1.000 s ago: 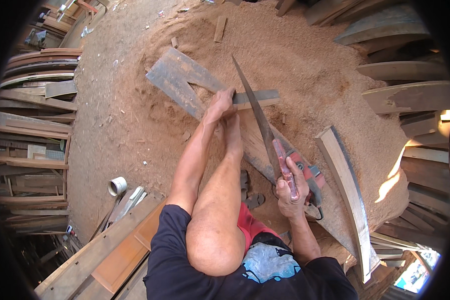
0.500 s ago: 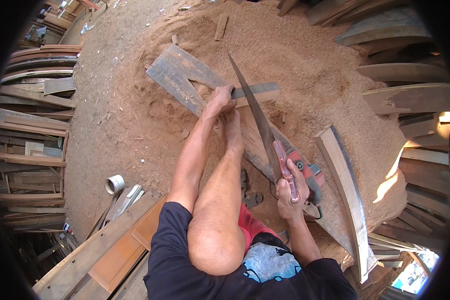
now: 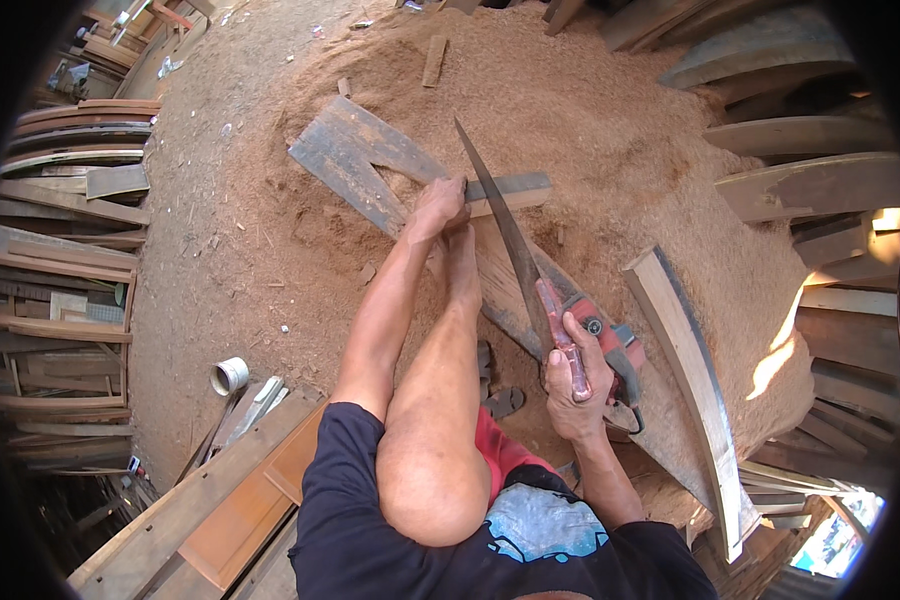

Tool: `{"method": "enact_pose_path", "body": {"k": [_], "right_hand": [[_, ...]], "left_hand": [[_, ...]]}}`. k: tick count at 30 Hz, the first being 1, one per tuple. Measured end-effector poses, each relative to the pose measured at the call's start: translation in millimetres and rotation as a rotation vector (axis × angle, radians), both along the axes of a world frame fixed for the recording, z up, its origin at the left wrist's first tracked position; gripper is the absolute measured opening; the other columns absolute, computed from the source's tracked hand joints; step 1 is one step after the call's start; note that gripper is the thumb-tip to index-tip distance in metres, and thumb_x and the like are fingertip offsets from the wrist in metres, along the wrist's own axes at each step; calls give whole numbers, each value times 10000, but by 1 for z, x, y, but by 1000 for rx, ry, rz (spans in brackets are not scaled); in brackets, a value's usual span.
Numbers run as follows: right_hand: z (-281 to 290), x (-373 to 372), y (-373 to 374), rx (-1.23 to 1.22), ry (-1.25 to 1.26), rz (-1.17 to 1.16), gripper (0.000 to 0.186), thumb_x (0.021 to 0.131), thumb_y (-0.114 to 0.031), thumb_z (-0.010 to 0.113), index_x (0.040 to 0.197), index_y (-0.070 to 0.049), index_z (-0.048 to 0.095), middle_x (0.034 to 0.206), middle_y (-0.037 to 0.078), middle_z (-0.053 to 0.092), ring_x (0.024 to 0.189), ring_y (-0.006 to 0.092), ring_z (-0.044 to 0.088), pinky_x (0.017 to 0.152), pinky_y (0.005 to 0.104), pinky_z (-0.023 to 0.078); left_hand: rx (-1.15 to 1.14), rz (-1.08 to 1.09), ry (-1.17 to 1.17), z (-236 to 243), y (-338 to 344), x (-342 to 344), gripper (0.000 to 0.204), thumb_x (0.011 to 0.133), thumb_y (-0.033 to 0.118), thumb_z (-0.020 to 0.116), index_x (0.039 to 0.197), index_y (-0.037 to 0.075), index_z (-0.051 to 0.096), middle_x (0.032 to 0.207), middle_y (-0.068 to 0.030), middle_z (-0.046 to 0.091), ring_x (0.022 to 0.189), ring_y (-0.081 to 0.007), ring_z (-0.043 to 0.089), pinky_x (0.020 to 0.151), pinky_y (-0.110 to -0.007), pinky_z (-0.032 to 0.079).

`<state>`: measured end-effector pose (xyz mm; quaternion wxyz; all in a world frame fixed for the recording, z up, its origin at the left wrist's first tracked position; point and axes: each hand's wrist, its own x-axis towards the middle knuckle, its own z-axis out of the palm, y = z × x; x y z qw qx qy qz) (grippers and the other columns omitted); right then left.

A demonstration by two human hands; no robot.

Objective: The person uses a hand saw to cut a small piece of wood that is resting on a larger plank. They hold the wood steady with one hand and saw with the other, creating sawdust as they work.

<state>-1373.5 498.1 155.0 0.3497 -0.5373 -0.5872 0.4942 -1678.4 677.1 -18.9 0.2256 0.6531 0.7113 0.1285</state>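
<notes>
My right hand (image 3: 578, 385) is wrapped round the reddish handle of a hand saw (image 3: 510, 235), its long blade pointing up and away to the left. The blade crosses a short wood block (image 3: 521, 191); I cannot tell if its teeth touch the wood. My left hand (image 3: 438, 208) grips the block's left end, pressing it on a long notched board (image 3: 340, 150). My bare foot (image 3: 460, 255) rests on the board just below that hand. Beside the saw handle, a red power tool (image 3: 610, 350) sits on the near part of the board.
A curved wood piece (image 3: 685, 370) lies at the right. Sawdust (image 3: 630, 140) covers the ground around the board. Stacked timber lines both sides, with curved pieces (image 3: 810, 190) at right. A white cup-like container (image 3: 229, 375) and an orange-brown panel (image 3: 235, 520) are at lower left.
The saw and my right hand have shifted slightly back toward me and to the left. My left hand still holds the block. The whole view has moved a little.
</notes>
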Motion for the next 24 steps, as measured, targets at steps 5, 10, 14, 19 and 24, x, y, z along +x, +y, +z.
{"method": "enact_pose_path", "body": {"k": [5,10,14,19,24], "right_hand": [[9,-6,5,23,-13,17,458,980,-122,651,1386,65,550,1268,212,671,1121,242,668,962,331,511],[6,12,-9,-143,115,-44,448,975,-113,652,1377,62,558,1236,204,682,1085,242,674,937,340,519],[-11,-6,1,46,-34,-5,431,966,-94,658,1364,49,578,1106,175,719,891,194,683,803,325,541],[-18,-26,24,192,-40,21,413,954,-80,670,1344,34,601,1017,176,734,793,182,683,738,325,547],[0,-27,28,0,-33,53,415,984,-112,638,1363,46,582,1255,181,685,1116,207,660,977,317,501]], "left_hand": [[-18,10,215,0,6,18,396,836,245,717,1120,-16,629,1094,-267,697,1063,-439,655,895,-525,534],[-270,-108,-27,7,19,15,317,895,297,672,1004,7,737,959,-238,726,1006,-424,659,899,-505,537],[77,-117,211,-53,11,-8,274,898,275,620,991,42,731,1017,-242,689,1012,-472,630,855,-543,521],[112,101,53,-42,6,9,229,891,239,618,973,46,710,962,-229,669,988,-444,610,853,-544,506],[283,130,-84,-46,-12,8,223,887,175,605,1062,71,697,983,-241,666,956,-466,637,816,-553,516]]}}
